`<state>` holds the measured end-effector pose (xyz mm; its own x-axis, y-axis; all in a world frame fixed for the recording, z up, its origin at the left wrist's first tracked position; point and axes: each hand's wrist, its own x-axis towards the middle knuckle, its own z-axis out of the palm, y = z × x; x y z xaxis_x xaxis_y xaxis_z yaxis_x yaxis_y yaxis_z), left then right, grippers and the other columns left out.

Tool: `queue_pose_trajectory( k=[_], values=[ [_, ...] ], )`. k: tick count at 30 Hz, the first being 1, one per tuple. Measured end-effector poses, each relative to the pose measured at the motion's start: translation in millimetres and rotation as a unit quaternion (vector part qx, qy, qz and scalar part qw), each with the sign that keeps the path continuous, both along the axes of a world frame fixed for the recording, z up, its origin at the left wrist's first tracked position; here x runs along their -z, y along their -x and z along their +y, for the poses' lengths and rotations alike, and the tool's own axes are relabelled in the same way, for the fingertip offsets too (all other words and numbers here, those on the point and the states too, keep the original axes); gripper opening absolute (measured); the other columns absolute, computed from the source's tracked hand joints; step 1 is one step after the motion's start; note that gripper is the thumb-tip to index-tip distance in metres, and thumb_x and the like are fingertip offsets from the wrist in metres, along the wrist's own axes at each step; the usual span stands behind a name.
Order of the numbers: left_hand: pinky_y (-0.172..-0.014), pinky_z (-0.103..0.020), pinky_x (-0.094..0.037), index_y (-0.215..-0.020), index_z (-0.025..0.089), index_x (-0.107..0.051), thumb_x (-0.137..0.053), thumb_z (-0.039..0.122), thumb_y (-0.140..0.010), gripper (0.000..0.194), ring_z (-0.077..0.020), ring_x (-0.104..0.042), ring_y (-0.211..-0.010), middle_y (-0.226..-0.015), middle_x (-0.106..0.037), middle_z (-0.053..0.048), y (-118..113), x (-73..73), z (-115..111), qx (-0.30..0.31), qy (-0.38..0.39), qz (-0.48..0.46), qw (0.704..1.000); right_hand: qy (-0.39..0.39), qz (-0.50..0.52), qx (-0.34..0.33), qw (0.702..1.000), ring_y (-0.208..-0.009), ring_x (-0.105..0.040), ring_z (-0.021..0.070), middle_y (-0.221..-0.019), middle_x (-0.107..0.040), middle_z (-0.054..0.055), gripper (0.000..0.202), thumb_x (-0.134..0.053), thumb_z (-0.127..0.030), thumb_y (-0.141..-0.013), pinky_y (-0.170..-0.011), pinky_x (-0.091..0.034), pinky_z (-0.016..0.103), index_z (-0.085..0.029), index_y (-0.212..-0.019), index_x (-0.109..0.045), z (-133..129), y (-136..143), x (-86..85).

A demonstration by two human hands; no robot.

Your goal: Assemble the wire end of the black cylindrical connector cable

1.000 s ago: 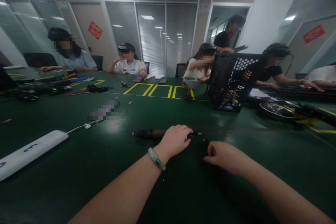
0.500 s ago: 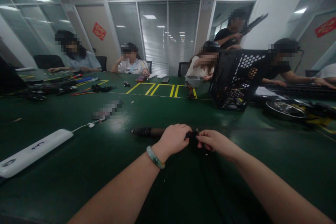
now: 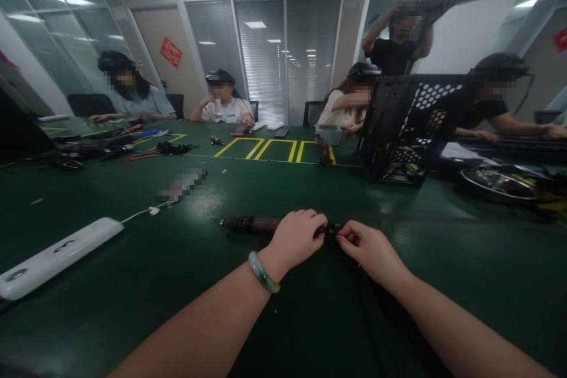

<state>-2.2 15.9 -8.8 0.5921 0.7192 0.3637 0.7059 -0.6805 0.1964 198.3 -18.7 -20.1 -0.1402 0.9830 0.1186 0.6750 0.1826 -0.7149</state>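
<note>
A dark cylindrical tool (image 3: 261, 224) with a narrow tip at its left end lies across the green table. My left hand (image 3: 299, 236) is wrapped round its right part, with a bracelet on the wrist. Close beside it, my right hand (image 3: 365, 245) pinches a small dark piece at the tool's right end; the fingertips hide most of it. Something thin and dark trails from there toward the near edge, hard to make out.
A white power strip (image 3: 62, 257) lies at the left, its cable running to a blurred-out object. Farther back are cable bundles (image 3: 97, 144), a black computer case (image 3: 407, 130) and a round metal dish (image 3: 498, 182). Several people are across the table.
My right hand has turned slightly and its fingers have shifted at the tool's end. The standing person behind has raised a long dark object. The view has shifted slightly.
</note>
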Motion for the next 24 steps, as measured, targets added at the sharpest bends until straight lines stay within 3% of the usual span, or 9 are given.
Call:
queue_pose_trajectory(
  k=[8, 24],
  values=[
    [-0.08, -0.034, -0.044, -0.097, 0.023, -0.059, -0.062, 0.025, -0.086, 0.012, -0.0194, -0.056, -0.09, -0.097, -0.061, -0.001, 1.9, -1.4, -1.2, 0.023, 0.018, -0.02, 0.999, 0.004, -0.059, -0.041, 0.997, -0.056, -0.054, 0.0118, -0.065, -0.061, -0.005, 0.01, -0.055, -0.03, -0.085, -0.051, -0.034, 0.022, -0.023, -0.08, -0.06, -1.2, 0.3, -3.9],
    [-0.088, -0.036, -0.044, -0.094, 0.02, -0.066, -0.062, 0.02, -0.087, 0.008, -0.0183, -0.059, -0.091, -0.096, -0.067, 0.0, -3.4, 6.1, -0.2, 0.061, 0.022, -0.055, 0.996, -0.026, -0.141, -0.021, 0.989, -0.055, -0.055, 0.0121, -0.062, -0.06, -0.005, 0.009, -0.055, -0.028, -0.083, -0.052, -0.032, 0.023, -0.024, -0.079, -0.06, -4.9, -1.0, -9.0]
  ],
)
